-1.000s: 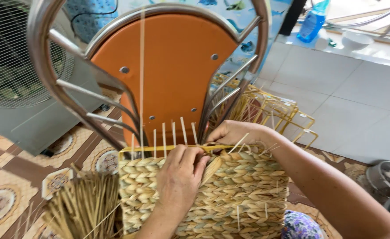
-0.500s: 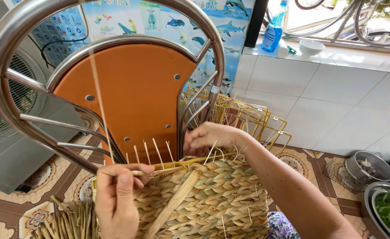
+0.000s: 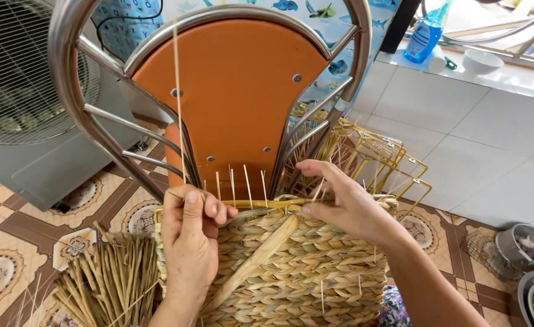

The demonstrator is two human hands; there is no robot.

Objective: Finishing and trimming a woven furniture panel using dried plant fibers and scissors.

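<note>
L hand (image 3: 189,233) fisted on a thin straw strand (image 3: 177,97) running up past frame top; its end is hidden in the fist. R hand (image 3: 342,203) half open, fingertips pinching the rim of the woven seagrass basket (image 3: 297,272), w/ a flat strip (image 3: 256,260) slanting between both hands. Basket bottom cut off. Straw bundle (image 3: 112,284) left of L hand, partly out of frame. Orange chair back (image 3: 237,91) just behind.

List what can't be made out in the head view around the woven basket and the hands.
- Woven basket: base cut off by bottom edge.
- Thin strand: top runs off the frame.
- Left hand: grip point hidden by curled fingers.
- Right hand: palm covers the rim beneath.
- Wire frames: partly behind chair.
</note>
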